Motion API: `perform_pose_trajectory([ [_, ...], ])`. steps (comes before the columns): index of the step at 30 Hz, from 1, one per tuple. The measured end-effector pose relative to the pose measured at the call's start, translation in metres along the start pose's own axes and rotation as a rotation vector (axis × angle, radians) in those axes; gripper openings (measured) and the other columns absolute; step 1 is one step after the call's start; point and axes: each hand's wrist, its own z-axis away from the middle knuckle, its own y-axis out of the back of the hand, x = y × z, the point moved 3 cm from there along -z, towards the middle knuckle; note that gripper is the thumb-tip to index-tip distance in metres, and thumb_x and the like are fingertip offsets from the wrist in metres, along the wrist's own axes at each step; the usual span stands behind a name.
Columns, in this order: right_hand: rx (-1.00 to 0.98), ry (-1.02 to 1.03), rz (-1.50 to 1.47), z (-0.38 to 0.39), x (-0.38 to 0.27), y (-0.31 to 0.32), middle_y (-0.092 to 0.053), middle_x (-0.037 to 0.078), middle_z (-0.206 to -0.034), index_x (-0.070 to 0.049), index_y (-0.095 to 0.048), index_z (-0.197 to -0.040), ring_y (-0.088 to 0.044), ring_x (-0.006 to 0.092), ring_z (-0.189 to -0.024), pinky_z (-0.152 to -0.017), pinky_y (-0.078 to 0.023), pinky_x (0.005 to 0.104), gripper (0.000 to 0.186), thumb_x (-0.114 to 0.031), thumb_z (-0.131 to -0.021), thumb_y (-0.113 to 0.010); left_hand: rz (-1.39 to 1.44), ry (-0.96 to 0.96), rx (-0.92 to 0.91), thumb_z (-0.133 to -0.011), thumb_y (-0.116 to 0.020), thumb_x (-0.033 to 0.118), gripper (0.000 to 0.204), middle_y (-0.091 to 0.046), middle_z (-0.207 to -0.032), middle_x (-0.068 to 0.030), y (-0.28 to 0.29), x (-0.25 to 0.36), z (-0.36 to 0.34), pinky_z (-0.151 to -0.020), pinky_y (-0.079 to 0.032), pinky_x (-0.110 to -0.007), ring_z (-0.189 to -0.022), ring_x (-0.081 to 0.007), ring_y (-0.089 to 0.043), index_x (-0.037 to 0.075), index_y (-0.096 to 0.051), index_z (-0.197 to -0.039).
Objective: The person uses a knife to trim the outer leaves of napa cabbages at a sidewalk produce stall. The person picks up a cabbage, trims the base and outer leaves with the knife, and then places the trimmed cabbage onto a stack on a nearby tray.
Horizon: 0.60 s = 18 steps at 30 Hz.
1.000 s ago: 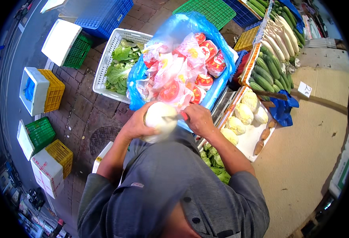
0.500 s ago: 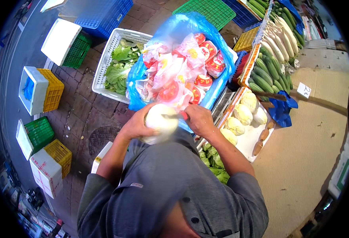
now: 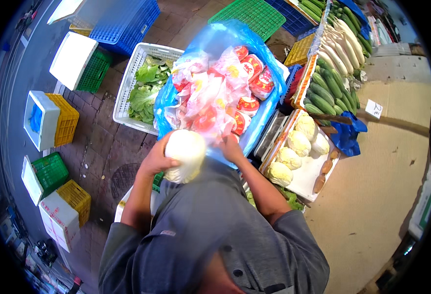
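A pale, trimmed napa cabbage (image 3: 186, 148) rests in my left hand (image 3: 154, 159), whose fingers and thumb grip its left side above my lap. My right hand (image 3: 231, 149) is at the near edge of a pile of pink-and-white printed plastic wrappers (image 3: 210, 90). Its fingertips blend into the plastic there, so whether they pinch anything is unclear. The wrappers lie in a large open blue plastic bag (image 3: 161, 105), beside several round wrapped bundles (image 3: 262, 82) with red print. No knife shows in my right hand.
Left of the bag stands a white crate (image 3: 121, 100) with leafy greens (image 3: 146, 93). To my right, a white foam tray (image 3: 313, 174) holds several cabbages (image 3: 299, 145); beyond it lie cucumbers (image 3: 329, 90) and white radishes (image 3: 341, 49). Crates and foam boxes (image 3: 58, 218) line the left side.
My right hand has left the cabbage and moved slightly left toward the wrappers; the red-handled knife it held is out of sight. My left hand has shifted the cabbage slightly left and turned it more upright.
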Motion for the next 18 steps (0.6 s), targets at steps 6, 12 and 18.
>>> perform_pose_trajectory([
  [6,0.122,0.148,-0.088,-0.005,0.021,-0.043,-0.06,0.025,-0.11,0.001,-0.05,-0.123,-0.056,0.0395,-0.107,-0.089,-0.045,0.0456,0.055,-0.035,-0.083,-0.062,0.069,0.014,-0.015,-0.057,-0.084,0.035,0.098,-0.055,-0.126,-0.0128,-0.007,-0.003,-0.019,-0.099,-0.042,-0.036,-0.115,-0.0238,-0.055,-0.002,-0.04,-0.136],
  [12,0.025,0.198,-1.237,0.074,-0.038,0.044,-0.041,0.016,-0.139,-0.001,-0.023,-0.145,-0.044,0.0242,-0.125,-0.104,-0.037,0.0372,0.079,-0.02,-0.085,-0.07,-0.046,0.024,-0.13,-0.063,-0.08,0.036,0.09,-0.055,-0.122,-0.012,-0.062,-0.021,-0.083,-0.096,-0.042,-0.034,-0.112,-0.0217,-0.055,-0.002,-0.042,-0.134],
  [18,0.376,0.212,-1.032,0.124,-0.002,0.111,-0.037,0.015,-0.141,-0.003,-0.016,-0.148,-0.038,0.0232,-0.129,-0.108,-0.031,0.0371,0.099,-0.025,-0.074,-0.079,-0.133,0.075,-0.351,-0.061,-0.082,0.028,0.093,-0.053,-0.123,-0.0127,-0.177,-0.03,-0.143,-0.098,-0.042,-0.034,-0.114,-0.0224,-0.052,0.0,-0.037,-0.137],
])
